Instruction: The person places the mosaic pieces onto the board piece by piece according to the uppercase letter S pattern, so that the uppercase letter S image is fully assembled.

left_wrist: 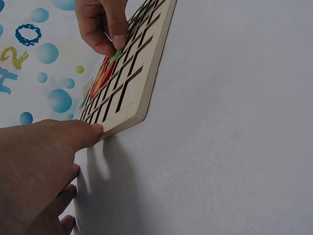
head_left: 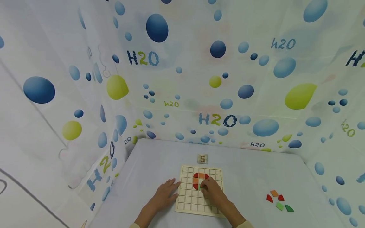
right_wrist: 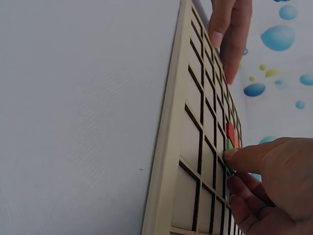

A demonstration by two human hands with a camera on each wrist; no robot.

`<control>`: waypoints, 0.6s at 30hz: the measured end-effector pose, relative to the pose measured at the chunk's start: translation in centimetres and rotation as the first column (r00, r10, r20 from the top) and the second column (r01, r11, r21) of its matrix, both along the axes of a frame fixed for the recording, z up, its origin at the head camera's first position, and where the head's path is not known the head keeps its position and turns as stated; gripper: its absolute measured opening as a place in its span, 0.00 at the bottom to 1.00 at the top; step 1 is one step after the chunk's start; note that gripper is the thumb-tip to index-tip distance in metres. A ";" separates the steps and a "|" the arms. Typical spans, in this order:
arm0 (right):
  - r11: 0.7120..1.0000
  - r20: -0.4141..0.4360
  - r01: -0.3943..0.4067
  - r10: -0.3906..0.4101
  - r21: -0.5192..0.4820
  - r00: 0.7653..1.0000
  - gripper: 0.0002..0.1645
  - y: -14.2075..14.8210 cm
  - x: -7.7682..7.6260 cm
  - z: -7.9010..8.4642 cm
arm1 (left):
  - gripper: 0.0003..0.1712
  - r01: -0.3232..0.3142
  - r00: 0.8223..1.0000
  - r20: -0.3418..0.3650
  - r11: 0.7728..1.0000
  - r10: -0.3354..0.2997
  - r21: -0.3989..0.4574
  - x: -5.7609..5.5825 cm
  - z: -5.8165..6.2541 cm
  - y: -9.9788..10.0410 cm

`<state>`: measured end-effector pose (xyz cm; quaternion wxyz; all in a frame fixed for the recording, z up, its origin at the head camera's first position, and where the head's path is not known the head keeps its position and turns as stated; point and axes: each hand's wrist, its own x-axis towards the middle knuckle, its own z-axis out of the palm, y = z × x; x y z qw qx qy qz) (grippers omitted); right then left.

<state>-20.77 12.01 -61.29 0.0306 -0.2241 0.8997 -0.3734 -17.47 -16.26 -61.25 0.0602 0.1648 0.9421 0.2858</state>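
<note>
A pale wooden grid board (head_left: 184,202) lies on the white-covered table. In its upper middle cells sit several red tiles (head_left: 195,175) and orange tiles (head_left: 195,180), forming a curved shape. My right hand (head_left: 214,192) is over the board, pinching a small green tile (head_left: 200,187) right at a cell beside the red and orange ones. The right wrist view shows the thumb on that green tile (right_wrist: 229,149). My left hand (head_left: 164,197) rests at the board's left edge with fingers extended; in the left wrist view its thumb (left_wrist: 89,133) touches the board's corner.
A small square card (head_left: 202,159) bearing a figure like a 5 lies behind the board. To the right are loose tiles: an orange one (head_left: 274,193), red ones (head_left: 269,198), a light green one (head_left: 279,206) and a dark green one (head_left: 289,208). Patterned curtains (head_left: 182,82) surround the table.
</note>
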 end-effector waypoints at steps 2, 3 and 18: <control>1.000 0.020 -0.001 0.001 0.011 1.000 0.03 0.2 0.1 0.0 | 0.32 0.001 1.000 -0.002 1.000 -0.001 -0.007 0.0 -0.1 0.0; 1.000 0.033 -0.002 0.002 0.012 0.999 0.03 0.3 0.2 0.0 | 0.32 0.002 1.000 -0.004 1.000 -0.002 -0.010 0.0 -0.2 0.0; 0.982 0.011 0.187 -0.187 -0.001 0.982 0.06 5.4 0.4 1.3 | 0.32 0.014 1.000 -0.013 1.000 -0.014 0.005 -0.3 -0.4 -0.1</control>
